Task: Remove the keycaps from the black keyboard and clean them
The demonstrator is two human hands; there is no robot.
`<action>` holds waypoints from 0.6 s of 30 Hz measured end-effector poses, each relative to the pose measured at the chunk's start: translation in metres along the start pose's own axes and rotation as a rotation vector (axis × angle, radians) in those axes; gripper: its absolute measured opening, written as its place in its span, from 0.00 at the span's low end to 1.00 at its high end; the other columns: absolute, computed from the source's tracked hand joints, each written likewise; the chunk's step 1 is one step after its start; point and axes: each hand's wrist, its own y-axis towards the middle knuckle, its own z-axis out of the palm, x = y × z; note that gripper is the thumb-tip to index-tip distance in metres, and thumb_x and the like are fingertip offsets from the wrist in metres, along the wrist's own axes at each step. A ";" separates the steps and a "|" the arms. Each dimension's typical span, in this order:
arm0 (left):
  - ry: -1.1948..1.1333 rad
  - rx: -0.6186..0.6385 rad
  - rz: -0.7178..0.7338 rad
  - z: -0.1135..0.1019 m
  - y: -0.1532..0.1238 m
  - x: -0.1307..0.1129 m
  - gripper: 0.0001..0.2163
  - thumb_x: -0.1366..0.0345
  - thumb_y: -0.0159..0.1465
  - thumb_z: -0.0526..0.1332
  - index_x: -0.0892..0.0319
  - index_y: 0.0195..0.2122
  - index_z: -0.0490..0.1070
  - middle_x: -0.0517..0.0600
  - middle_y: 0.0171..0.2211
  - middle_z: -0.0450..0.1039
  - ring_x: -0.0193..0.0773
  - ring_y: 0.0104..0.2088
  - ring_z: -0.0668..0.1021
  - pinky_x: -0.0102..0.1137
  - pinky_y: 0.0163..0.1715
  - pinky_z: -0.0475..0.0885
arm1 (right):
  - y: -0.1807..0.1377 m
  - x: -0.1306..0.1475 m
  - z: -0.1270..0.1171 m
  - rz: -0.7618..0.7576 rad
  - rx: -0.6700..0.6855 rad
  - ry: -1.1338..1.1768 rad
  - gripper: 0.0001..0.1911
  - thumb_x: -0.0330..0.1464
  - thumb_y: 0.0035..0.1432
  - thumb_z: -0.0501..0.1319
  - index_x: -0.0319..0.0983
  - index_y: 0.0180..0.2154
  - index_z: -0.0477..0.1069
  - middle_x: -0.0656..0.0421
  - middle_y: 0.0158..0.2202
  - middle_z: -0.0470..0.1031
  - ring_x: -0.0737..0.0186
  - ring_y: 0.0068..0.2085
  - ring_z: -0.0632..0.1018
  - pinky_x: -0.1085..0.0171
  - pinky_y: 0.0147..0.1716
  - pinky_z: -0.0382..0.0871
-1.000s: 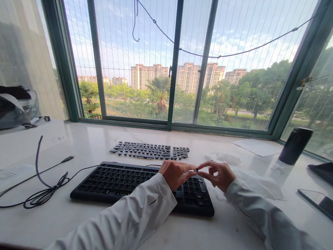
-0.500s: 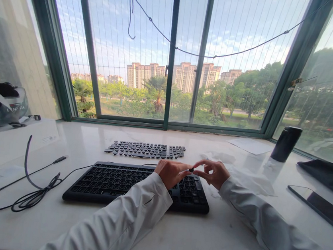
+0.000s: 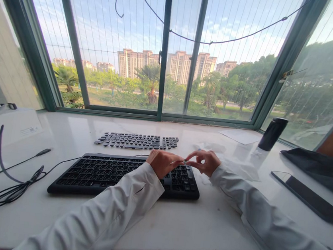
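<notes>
A black keyboard [image 3: 103, 174] lies on the white sill-top table [image 3: 197, 225] in front of me. Behind it, a set of loose black keycaps [image 3: 136, 141] is laid out in rows. My left hand [image 3: 162, 162] and my right hand [image 3: 206, 161] meet above the keyboard's right end. Between their pinched fingertips is a small dark keycap [image 3: 184, 161]. Both arms wear white sleeves. The rest of each hand's fingers is curled.
A coiled black cable [image 3: 11, 191] lies at the left. A black cylinder cup [image 3: 272, 134], a paper sheet [image 3: 240, 136], a dark cloth [image 3: 318, 168] and a phone [image 3: 308, 196] lie at the right. Crumpled white tissue [image 3: 240, 167] sits behind my right hand. Large windows stand behind.
The view has shifted right and slightly up, so everything slid left and lower in frame. Both hands stay pinched together on the small keycap over the keyboard's right end.
</notes>
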 end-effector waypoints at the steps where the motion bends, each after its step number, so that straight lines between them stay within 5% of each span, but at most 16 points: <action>1: 0.000 0.008 0.013 0.000 0.000 0.000 0.12 0.52 0.62 0.55 0.45 0.39 0.76 0.42 0.34 0.79 0.31 0.33 0.79 0.23 0.29 0.67 | 0.000 -0.002 -0.001 -0.007 0.031 0.003 0.20 0.48 0.51 0.61 0.38 0.33 0.77 0.65 0.10 0.67 0.71 0.15 0.68 0.71 0.24 0.61; 9: 0.000 0.153 0.144 0.003 -0.002 0.000 0.13 0.52 0.62 0.54 0.46 0.36 0.77 0.43 0.29 0.79 0.31 0.28 0.78 0.24 0.24 0.61 | 0.000 -0.012 -0.003 -0.102 0.243 -0.013 0.20 0.47 0.51 0.61 0.37 0.34 0.77 0.65 0.10 0.64 0.72 0.15 0.65 0.71 0.20 0.56; 18: -0.024 0.276 0.280 0.002 -0.002 0.001 0.13 0.55 0.63 0.52 0.47 0.39 0.76 0.46 0.28 0.79 0.32 0.28 0.78 0.23 0.23 0.62 | -0.001 -0.013 0.001 -0.111 0.278 -0.017 0.20 0.47 0.47 0.63 0.37 0.31 0.78 0.66 0.12 0.60 0.74 0.16 0.60 0.71 0.18 0.52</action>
